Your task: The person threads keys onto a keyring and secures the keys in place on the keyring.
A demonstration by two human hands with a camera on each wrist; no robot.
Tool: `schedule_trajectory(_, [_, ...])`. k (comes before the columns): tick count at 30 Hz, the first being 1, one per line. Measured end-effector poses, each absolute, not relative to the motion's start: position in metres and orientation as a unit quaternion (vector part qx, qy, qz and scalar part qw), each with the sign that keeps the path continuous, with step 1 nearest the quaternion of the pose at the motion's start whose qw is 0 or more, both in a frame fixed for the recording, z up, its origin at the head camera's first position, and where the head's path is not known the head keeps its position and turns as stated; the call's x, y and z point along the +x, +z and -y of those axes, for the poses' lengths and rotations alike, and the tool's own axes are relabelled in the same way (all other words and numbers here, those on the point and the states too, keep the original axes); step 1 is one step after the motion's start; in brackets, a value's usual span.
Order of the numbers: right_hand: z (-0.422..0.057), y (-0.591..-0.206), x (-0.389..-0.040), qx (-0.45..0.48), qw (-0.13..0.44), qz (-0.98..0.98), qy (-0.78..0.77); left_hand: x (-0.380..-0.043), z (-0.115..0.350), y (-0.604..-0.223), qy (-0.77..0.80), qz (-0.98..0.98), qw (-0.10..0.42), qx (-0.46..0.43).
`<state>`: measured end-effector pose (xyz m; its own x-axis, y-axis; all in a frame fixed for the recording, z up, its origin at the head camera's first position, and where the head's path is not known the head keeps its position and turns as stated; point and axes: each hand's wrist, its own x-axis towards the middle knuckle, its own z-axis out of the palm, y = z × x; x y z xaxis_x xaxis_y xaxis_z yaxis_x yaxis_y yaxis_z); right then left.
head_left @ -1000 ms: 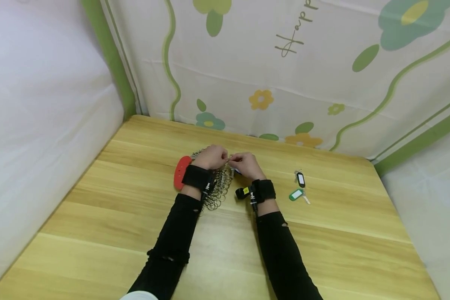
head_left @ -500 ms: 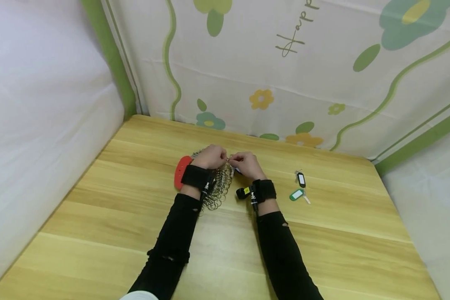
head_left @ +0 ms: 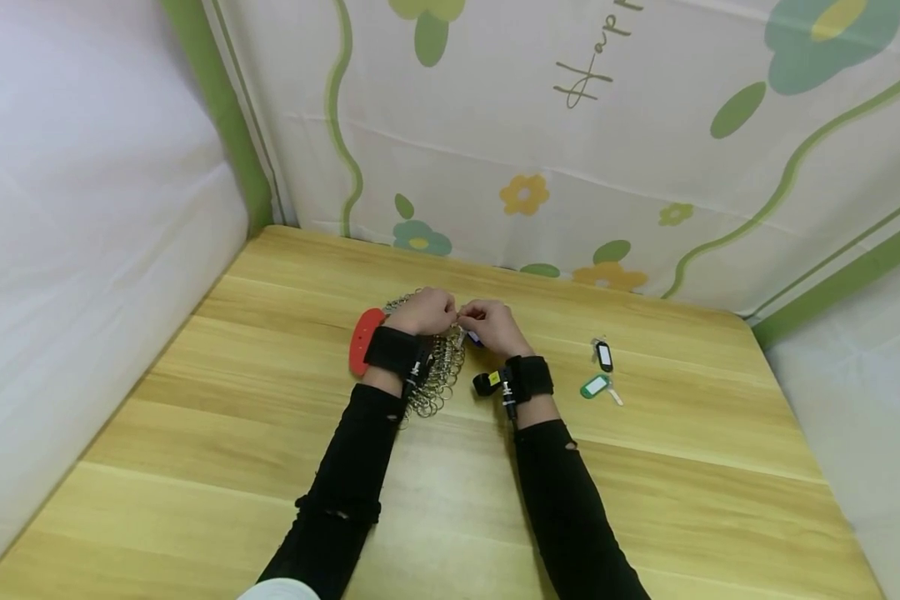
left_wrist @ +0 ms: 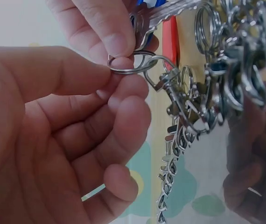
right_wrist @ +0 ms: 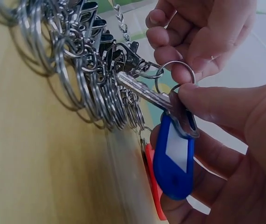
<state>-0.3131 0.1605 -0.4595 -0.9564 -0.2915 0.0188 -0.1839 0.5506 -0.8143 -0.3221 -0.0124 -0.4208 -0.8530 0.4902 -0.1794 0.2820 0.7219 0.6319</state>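
My left hand [head_left: 424, 312] pinches a metal split ring [left_wrist: 128, 70] between thumb and index finger; the ring hangs on a swivel clasp [left_wrist: 168, 81]. Right beside it, my right hand [head_left: 498, 328] pinches the head of a silver key [right_wrist: 144, 91] with a blue key tag [right_wrist: 174, 161], at that same ring. Whether the key is threaded onto the ring I cannot tell. A bunch of metal clasps and rings [head_left: 441, 379] lies under and beside my left hand. Left of the wrist sits a flat red piece [head_left: 363, 343], partly covered by the wrist strap.
On the wooden table [head_left: 690, 492], to the right, lie a key with a black tag [head_left: 604, 356] and one with a green tag [head_left: 594, 386]. White fabric walls [head_left: 97, 208] surround the table at the left, back and right.
The head view has tilted very slightly. More of the blue tag shows below my right fingers. Both hands stay almost in place at the ring.
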Motion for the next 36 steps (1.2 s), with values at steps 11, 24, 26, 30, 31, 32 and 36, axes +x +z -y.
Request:
schedule_trajectory(11, [-0.1618, -0.4613, -0.3124, -0.148, 0.063, -0.874, -0.458, -0.3244, 0.0123, -0.4242, 0.299, -0.910, 0.194, 0.213])
schedule_trajectory(24, [-0.1623, -0.4639, -0.3123, -0.140, 0.066, -0.875, -0.459, -0.3224, 0.0128, -0.4253, 0.320, -0.899, 0.221, 0.199])
schedule_trajectory(26, [-0.1620, -0.4641, -0.3119, -0.138, 0.068, -0.873, -0.462, -0.3222, 0.0133, -0.4255, 0.320, -0.899, 0.218, 0.204])
schedule_trajectory(30, [-0.1612, -0.4630, -0.3114, -0.139, 0.068, -0.873, -0.463, -0.3230, 0.0147, -0.4253, 0.320, -0.899, 0.207, 0.215])
schedule_trajectory(31, [-0.1610, -0.4624, -0.3115, -0.140, 0.068, -0.873, -0.462, -0.3232, 0.0149, -0.4252, 0.323, -0.898, 0.209, 0.215])
schedule_trajectory(32, [-0.1609, -0.4619, -0.3117, -0.141, 0.068, -0.873, -0.461, -0.3235, 0.0152, -0.4251, 0.325, -0.897, 0.210, 0.216])
schedule_trajectory(36, [-0.1616, -0.4606, -0.3122, -0.145, 0.068, -0.872, -0.462, -0.3246, 0.0153, -0.4254, 0.332, -0.894, 0.210, 0.216])
